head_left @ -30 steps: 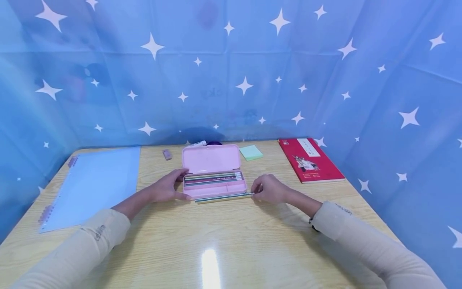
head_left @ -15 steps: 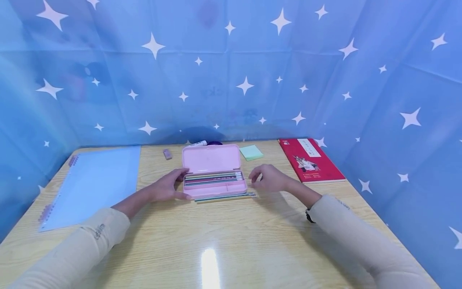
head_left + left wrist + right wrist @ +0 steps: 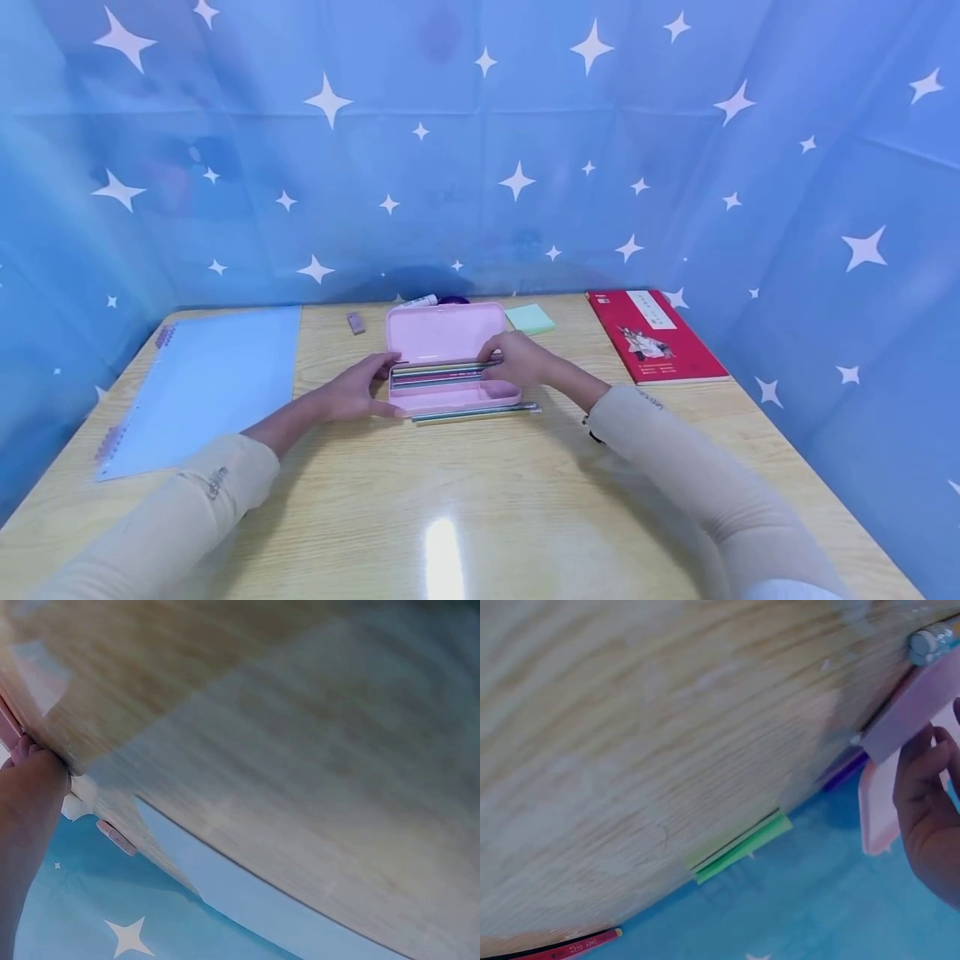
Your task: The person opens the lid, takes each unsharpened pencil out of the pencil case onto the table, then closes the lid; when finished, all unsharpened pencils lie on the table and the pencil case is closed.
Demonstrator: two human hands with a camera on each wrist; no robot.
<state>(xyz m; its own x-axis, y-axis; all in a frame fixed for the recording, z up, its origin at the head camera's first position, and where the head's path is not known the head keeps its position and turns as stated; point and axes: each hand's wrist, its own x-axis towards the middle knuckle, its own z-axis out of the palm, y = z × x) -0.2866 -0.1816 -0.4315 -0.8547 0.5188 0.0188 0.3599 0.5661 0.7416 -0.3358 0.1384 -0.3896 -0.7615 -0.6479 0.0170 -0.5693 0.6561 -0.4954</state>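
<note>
An open pink pencil case [image 3: 442, 333] lies mid-table with several pencils [image 3: 435, 373] in its tray. Two more pencils [image 3: 480, 410] lie on the wood just in front of it. My left hand [image 3: 360, 390] grips the case's left end, thumb on the front edge and fingers over the tray rim. My right hand [image 3: 513, 360] reaches over the case's right end, its curled fingertips on the right ends of the pencils inside; whether they pinch one is hidden. The right wrist view shows that hand [image 3: 930, 817] beside the raised lid [image 3: 922, 697].
A blue spiral notebook [image 3: 202, 383] covers the table's left side. A small eraser [image 3: 356, 323], a glue stick [image 3: 420, 301] and green sticky notes [image 3: 529, 318] sit behind the case. A red book [image 3: 654, 335] lies at the right. Blue star cloth walls the table in.
My right hand left the two pencils in front of the case, lifted, and moved left onto the pencils inside the tray. The left hand kept its hold on the case.
</note>
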